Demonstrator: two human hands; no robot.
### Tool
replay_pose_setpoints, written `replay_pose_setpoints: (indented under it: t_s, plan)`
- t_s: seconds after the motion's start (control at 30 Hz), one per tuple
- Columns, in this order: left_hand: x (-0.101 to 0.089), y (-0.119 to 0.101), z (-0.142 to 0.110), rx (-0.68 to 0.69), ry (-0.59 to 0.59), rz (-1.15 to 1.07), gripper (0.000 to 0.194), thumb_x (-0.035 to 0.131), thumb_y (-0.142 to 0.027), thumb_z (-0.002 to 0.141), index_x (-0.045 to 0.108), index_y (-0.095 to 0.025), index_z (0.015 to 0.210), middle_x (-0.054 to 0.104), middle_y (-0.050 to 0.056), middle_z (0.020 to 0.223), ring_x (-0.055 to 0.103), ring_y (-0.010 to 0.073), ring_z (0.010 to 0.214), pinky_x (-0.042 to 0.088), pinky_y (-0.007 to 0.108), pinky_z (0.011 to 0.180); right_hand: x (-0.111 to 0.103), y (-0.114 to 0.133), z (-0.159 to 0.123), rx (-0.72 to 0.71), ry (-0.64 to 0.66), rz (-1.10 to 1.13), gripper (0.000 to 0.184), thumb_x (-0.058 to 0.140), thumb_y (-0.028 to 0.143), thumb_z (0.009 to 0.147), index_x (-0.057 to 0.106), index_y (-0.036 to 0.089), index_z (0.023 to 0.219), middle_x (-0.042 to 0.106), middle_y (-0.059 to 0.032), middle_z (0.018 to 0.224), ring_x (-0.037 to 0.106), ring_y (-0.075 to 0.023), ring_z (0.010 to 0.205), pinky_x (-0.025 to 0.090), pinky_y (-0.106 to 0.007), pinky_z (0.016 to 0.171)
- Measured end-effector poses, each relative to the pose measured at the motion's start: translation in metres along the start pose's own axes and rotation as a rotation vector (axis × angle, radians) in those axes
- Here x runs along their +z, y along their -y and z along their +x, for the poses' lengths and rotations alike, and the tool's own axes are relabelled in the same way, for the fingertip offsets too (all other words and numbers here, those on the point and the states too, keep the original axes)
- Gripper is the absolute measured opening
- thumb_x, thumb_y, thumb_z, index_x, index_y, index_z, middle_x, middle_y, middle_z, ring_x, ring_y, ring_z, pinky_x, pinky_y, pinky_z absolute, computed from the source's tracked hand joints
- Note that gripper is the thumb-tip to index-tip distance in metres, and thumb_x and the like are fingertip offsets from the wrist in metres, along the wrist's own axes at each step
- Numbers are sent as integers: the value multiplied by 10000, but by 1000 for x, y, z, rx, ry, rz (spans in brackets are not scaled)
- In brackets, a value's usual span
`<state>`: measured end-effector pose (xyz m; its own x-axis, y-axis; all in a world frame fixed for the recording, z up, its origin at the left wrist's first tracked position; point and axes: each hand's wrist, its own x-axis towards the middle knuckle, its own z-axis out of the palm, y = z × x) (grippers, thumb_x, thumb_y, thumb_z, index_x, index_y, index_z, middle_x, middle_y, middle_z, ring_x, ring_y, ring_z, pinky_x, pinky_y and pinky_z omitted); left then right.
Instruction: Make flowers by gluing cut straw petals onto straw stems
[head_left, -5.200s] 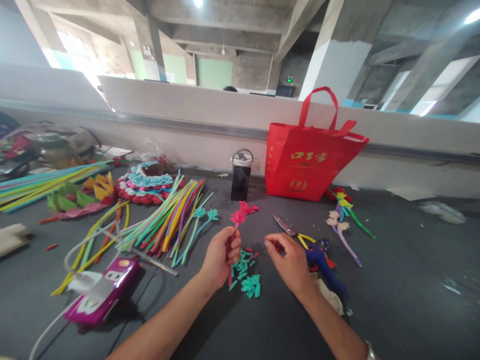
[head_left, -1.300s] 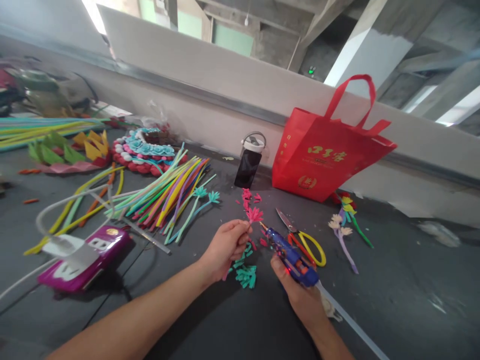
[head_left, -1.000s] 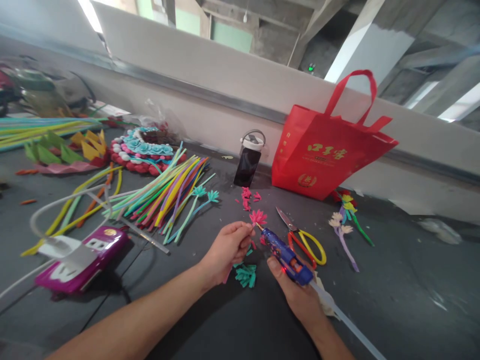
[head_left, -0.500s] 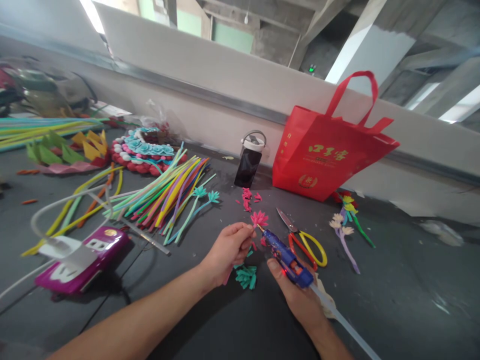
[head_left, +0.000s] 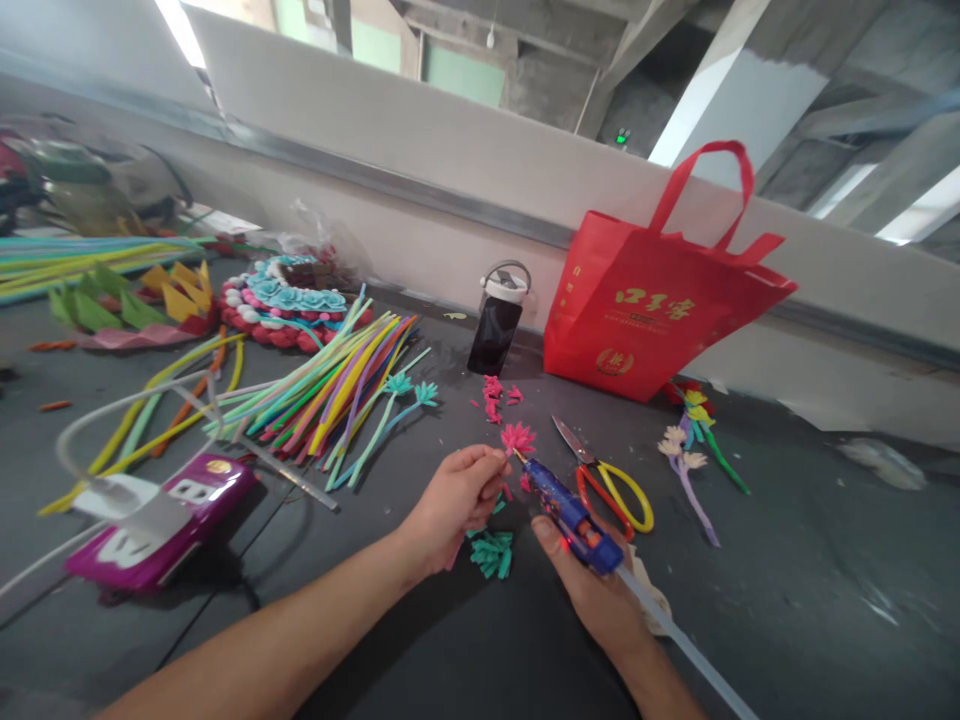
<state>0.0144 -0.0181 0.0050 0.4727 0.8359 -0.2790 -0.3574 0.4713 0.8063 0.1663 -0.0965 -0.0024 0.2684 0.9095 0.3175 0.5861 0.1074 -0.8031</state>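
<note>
Between the thumb and fingers of my left hand is a pink flower, its petals spread upward. My right hand is wrapped round a blue glue gun with a long translucent glue stick out of its back. The gun's metal nozzle sits right at the flower's base; whether they touch I cannot tell. Below lies a heap of teal snippets, and behind the flower a scatter of pink snippets. Scissors with red and yellow handles rest open just right of the gun.
A red bag and a dark bottle stand by the partition. Left are bundled coloured stems, teal flowers, a purple power strip with cables and a flower wreath. Finished-looking flowers lie at right.
Both hands, the flower and the glue gun stay nearly in place. The whole view has shifted very slightly.
</note>
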Motion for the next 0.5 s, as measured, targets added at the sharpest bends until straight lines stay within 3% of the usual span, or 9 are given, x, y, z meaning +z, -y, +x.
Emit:
replay_pose_setpoints:
  t_s: [0.5]
  plan:
    - [-1, -3, 0, -4, -18, -18, 199, 602, -352, 812, 512, -187, 745, 306, -94, 523, 173, 28, 375, 65, 205, 369, 4, 0, 0, 26, -3, 29, 315, 609, 521, 804, 639, 233, 681, 587, 11, 545, 543, -174, 532, 459, -268, 484]
